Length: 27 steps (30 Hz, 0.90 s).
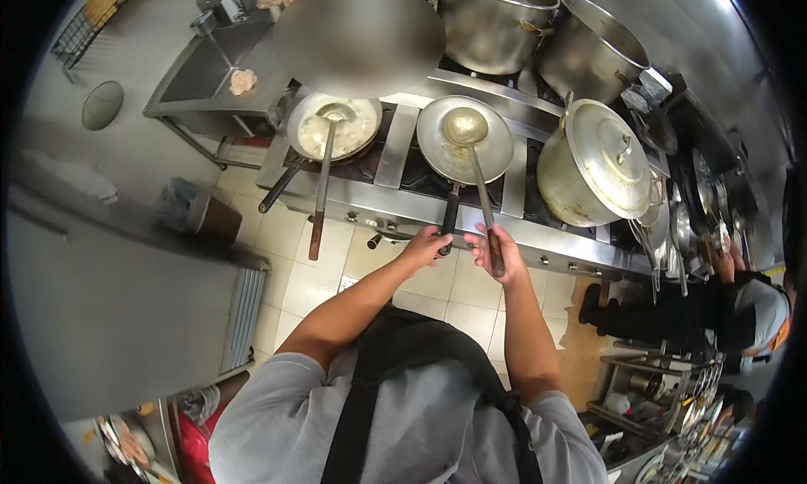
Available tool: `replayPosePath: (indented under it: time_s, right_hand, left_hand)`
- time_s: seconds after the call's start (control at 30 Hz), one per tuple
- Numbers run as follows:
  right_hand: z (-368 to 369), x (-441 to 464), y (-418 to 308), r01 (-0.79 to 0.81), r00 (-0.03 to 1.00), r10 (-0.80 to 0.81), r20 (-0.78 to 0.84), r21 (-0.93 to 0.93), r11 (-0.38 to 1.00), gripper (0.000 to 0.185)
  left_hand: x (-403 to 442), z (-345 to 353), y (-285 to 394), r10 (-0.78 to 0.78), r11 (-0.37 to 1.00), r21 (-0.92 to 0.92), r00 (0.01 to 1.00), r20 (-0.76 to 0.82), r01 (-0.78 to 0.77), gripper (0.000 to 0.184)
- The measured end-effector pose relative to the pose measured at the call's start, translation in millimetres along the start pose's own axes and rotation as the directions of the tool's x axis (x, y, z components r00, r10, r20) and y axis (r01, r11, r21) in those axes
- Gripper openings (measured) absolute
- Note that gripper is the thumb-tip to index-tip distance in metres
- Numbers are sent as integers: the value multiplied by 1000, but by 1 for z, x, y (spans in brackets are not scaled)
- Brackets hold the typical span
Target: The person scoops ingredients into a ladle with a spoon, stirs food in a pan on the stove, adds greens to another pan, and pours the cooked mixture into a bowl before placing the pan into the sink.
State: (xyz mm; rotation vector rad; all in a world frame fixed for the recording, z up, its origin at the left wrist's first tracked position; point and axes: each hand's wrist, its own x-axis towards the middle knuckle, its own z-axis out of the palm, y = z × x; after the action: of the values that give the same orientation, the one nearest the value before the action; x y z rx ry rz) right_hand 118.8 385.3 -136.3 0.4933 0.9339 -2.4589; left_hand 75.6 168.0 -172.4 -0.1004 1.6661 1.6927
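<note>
My left hand (pixel 427 247) is closed round the black handle (pixel 450 219) of a frying pan (pixel 433 152) on the stove. Beside it, my right hand (pixel 496 253) has the wooden-ended handle of a ladle (pixel 466 128), with some fingers apart. The ladle's bowl rests over the pan, whose base looks wet or oily. To the left, a second pan (pixel 370 114) holds a white, chunky mixture. Another ladle (pixel 323 190) lies in that pan, its brown handle hanging past the stove's front edge.
A lidded pot (pixel 580 181) stands right of the pans, with large pots (pixel 496 38) behind. A sink (pixel 197 76) is at the upper left. Utensils hang at the right, near another person (pixel 756 307). A bin (pixel 210 219) stands at the left.
</note>
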Motion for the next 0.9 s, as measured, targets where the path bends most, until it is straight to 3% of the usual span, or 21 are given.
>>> replayPosePath:
  time_s: [0.1,0.13,0.23,0.33,0.43,0.47,0.57,0.7,0.77,0.8,0.87,0.9]
  right_hand:
    - [35,9,4,23,992,-56,-115,-265,964,35]
    - [55,-1,4,-12,958,-109,-265,-417,909,24]
    - [61,-41,-4,-80,906,-236,-351,-691,718,13]
    - [60,-57,-11,-139,852,-322,-413,-771,621,15]
    - [73,-34,1,-99,782,-436,-445,-779,619,20]
    - [76,-26,7,-88,764,-496,-413,-827,555,23]
    - [81,-51,2,-119,825,-396,-402,-810,574,21]
    - [72,-59,-1,-108,803,-445,-396,-831,545,18]
    - [62,-29,7,24,810,-478,-340,-795,606,17]
    - [65,-15,8,-90,808,-418,-416,-787,610,24]
    - [56,13,32,-17,816,-417,-401,-737,676,22]
    - [63,25,44,2,816,-393,-423,-678,735,31]
  left_hand:
    - [28,2,18,-86,931,-311,942,324,192,56]
    - [31,3,22,-131,916,-316,930,344,246,42]
    - [33,-1,15,-185,947,-226,962,199,229,30]
    - [31,-21,16,-142,972,-173,985,100,158,21]
    - [24,-33,26,-102,992,-67,994,41,105,22]
    - [22,-37,28,-92,994,-50,995,35,94,22]
    - [21,-39,24,-85,996,-14,996,-14,85,22]
    - [19,-43,26,-119,991,-65,993,18,120,22]
    - [22,-40,27,-134,987,-88,991,30,136,21]
    - [23,-39,27,-134,989,-60,991,12,135,22]
    - [25,-38,26,-112,992,-51,993,23,113,23]
    - [30,-42,23,-78,995,-57,996,45,81,29]
